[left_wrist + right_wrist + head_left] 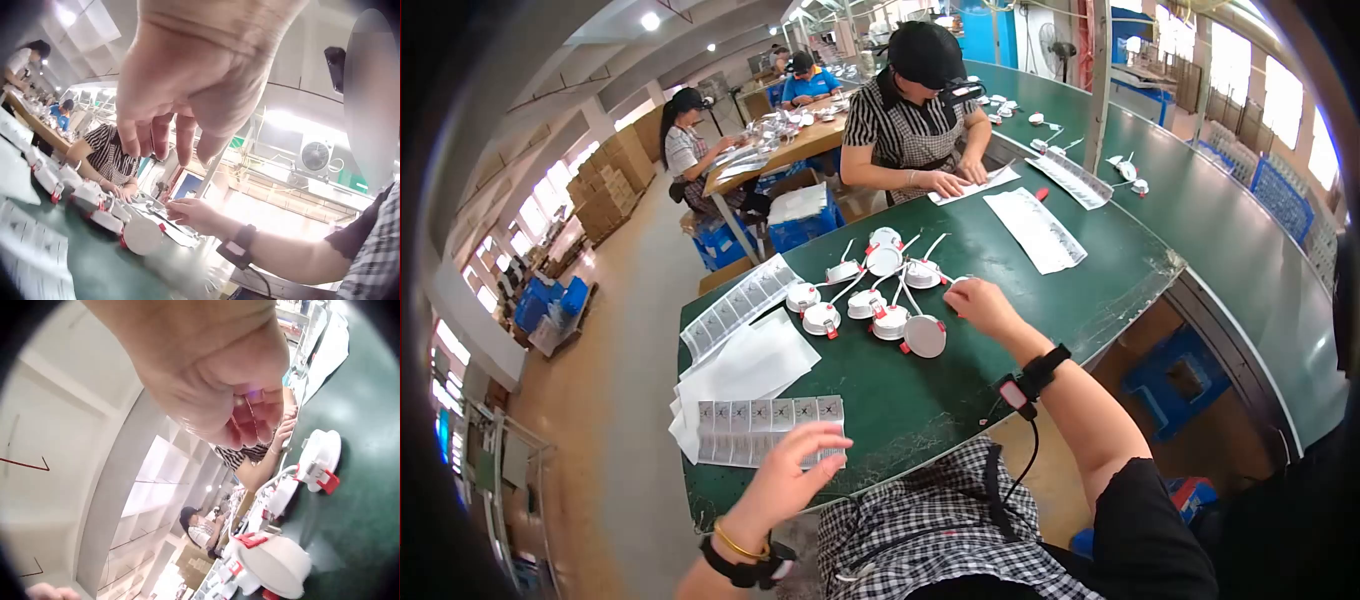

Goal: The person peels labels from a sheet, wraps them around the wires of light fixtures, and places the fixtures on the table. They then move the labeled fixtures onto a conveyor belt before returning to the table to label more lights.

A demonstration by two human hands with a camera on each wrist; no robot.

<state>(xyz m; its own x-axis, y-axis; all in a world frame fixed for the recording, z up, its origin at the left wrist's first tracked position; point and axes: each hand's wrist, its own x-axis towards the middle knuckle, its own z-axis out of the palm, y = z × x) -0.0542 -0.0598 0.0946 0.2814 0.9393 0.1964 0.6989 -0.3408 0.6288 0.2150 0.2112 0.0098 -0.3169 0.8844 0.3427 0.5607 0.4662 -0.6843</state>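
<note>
My left hand [800, 462] hovers with spread, relaxed fingers over the near end of a sheet of small printed labels [745, 430] at the table's front edge, and holds nothing. In the left wrist view its fingers [164, 134] hang loose. My right hand [978, 300] is just right of a cluster of round white lamps with red clips and white wires; the nearest lamp [924, 336] lies face down below it. In the right wrist view the fingertips [250, 419] are curled and pressed together above the lamps [275, 562]; anything between them is too small to make out.
The green table [920, 405] also holds loose white paper [755, 365] and another label strip [735, 305] at the left. A person in a checked top [910, 110] works on sheets opposite me. A long white sheet [1035, 230] lies between us. Blue crates [800, 230] stand on the floor.
</note>
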